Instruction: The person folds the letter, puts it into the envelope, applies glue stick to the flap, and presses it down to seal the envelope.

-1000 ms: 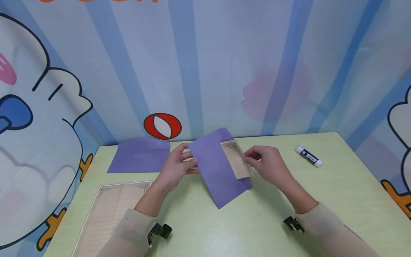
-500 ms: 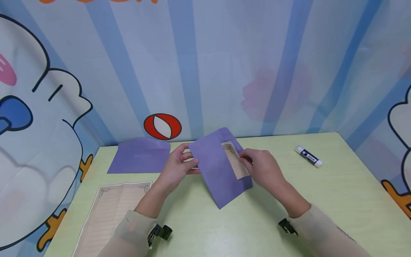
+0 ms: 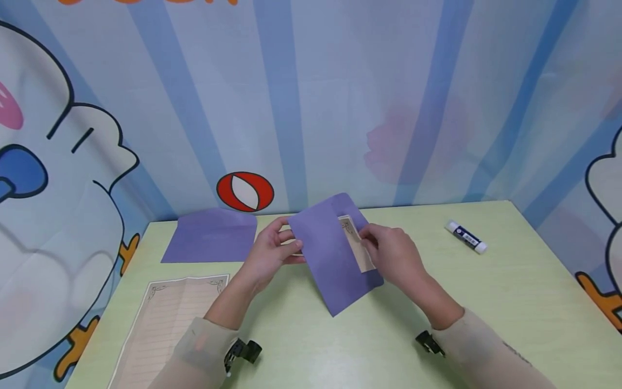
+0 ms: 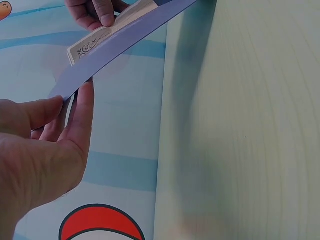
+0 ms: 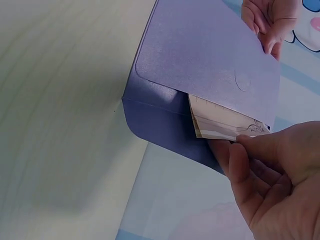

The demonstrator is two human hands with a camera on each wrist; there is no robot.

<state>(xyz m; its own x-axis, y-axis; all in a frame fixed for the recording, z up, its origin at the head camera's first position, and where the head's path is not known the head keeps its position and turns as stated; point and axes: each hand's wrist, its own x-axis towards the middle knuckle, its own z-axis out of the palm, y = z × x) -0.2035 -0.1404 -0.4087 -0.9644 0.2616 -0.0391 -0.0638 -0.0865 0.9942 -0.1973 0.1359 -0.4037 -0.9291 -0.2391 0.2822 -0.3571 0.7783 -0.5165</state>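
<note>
Nearest me are the person's two pale sleeves, each with a small black camera at the cuff. At the near left a lined sheet with ornamented corners lies on the pale table, partly covered by the left forearm.

Beyond that, over the middle of the table, a purple envelope is held up at a slant, its open side facing right. The left hand grips its left edge, thumb in front and fingers behind. A folded cream paper sits partly inside the envelope, the rest of it showing in front of the open flap. The right hand pinches that paper's outer edge between thumb and fingers.

Farther off to the left, a second purple envelope lies by the table's far edge. At the far right a glue stick rests on its side, well apart from the hands. Behind everything stands a blue striped backdrop, a red-and-white ball printed low on it.
</note>
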